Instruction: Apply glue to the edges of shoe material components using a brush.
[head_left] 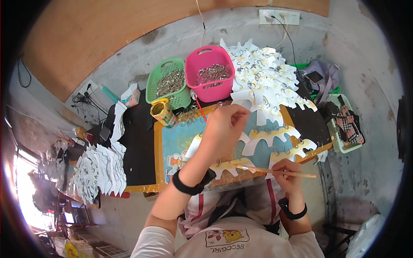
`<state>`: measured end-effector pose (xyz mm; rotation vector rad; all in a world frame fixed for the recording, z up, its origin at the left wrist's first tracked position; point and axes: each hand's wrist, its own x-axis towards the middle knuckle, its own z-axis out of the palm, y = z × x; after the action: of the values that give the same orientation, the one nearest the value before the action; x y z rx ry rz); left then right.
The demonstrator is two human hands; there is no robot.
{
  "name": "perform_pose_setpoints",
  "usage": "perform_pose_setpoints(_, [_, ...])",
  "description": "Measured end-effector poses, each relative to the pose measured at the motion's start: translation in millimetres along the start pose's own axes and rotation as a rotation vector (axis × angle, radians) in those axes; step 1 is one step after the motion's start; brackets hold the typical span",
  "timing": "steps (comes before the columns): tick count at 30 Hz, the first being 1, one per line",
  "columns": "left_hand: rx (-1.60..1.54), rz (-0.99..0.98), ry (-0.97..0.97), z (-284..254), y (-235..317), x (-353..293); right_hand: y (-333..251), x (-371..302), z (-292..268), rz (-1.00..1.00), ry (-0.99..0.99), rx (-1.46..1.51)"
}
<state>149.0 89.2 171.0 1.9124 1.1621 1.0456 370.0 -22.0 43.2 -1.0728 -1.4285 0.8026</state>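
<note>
White cut-outs [257, 138], smeared yellow and bearing metal loops [275, 129], are spread across the counter [140, 165]. A brush [261, 170] is grasped in the right hand [288, 179], tip pointing left; it is probably best drawn lightly, loops undisturbed. The left hand [226, 125] is held farther forward, fingertips together; whether anything is pinched cannot be told.

Small workshop, stained walls [370, 159], baskets [215, 94] of metal rings [171, 81], piled white cut-outs [260, 71], smeared work board [183, 137]

White printed T-shirt [228, 251], two black wristbands [186, 185].
</note>
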Motion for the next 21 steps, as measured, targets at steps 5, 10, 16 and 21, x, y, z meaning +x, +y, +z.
perform_pose_setpoints(5, [0.392, -0.036, 0.087, 4, -70, 16, -10, 2, -3, -0.02, 0.054, 0.021])
perform_pose_setpoints(10, [0.585, -0.14, -0.005, -6, -125, 11, 1, 2, -4, -0.059, 0.041, -0.017])
perform_pose_setpoints(16, [0.697, -0.261, -0.056, 0, -144, 11, -7, -2, 6, 0.114, 0.167, 0.255])
perform_pose_setpoints(21, [0.696, -0.212, -0.04, 9, -160, 26, 6, -4, 9, 0.192, 0.16, 0.205])
